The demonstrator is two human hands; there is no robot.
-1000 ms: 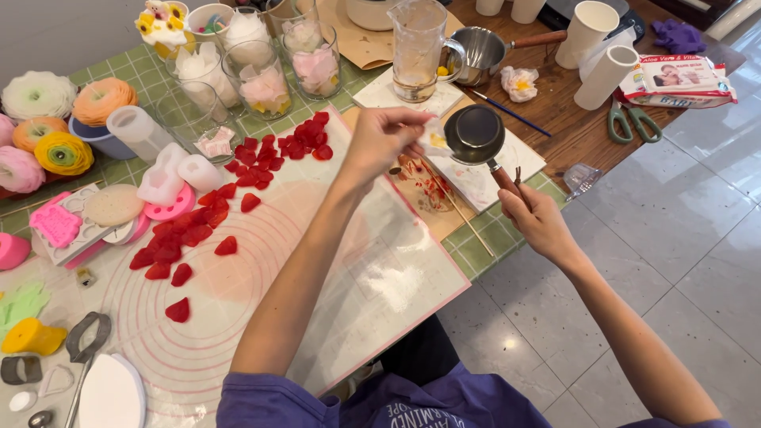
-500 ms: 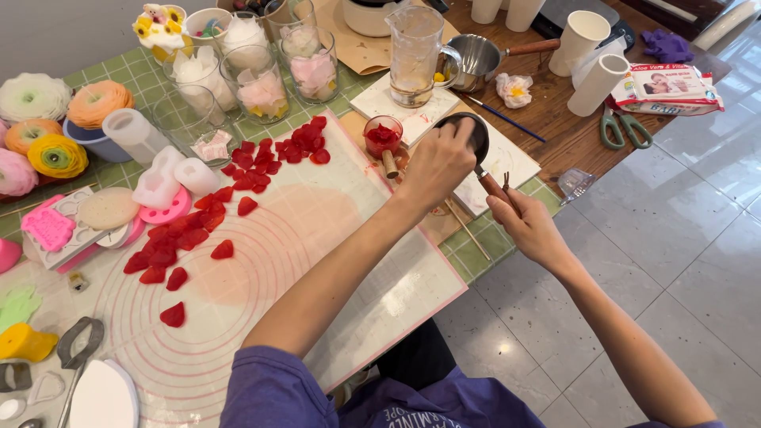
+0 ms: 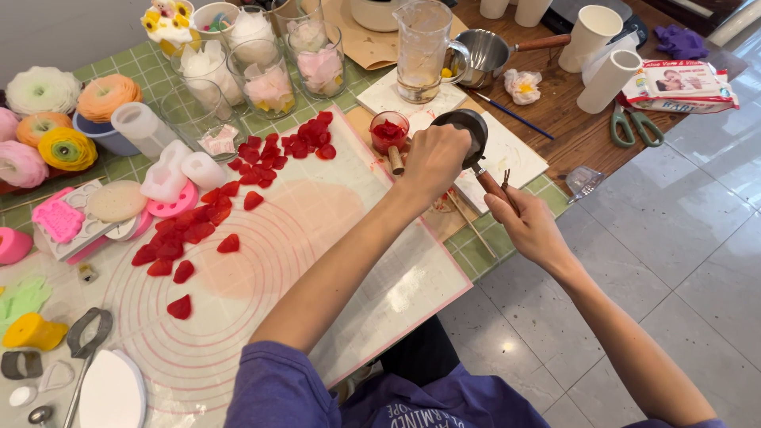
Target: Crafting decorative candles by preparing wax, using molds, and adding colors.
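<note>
The right hand (image 3: 529,230) closes its fingers round the small dark ladle's (image 3: 466,131) handle; the left hand (image 3: 434,158), fingers curled, grips something hidden just right of the red wax cup (image 3: 389,131).

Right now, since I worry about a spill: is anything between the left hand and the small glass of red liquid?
Nothing visible. The left hand is right beside the small glass; the right hand grips the dark pan by its handle on the other side.

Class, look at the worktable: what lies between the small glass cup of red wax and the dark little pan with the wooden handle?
In the head view, the left hand lies between the glass cup and the dark pan, closed in a fist above a short wooden stick. The right hand holds the pan's handle.
</note>
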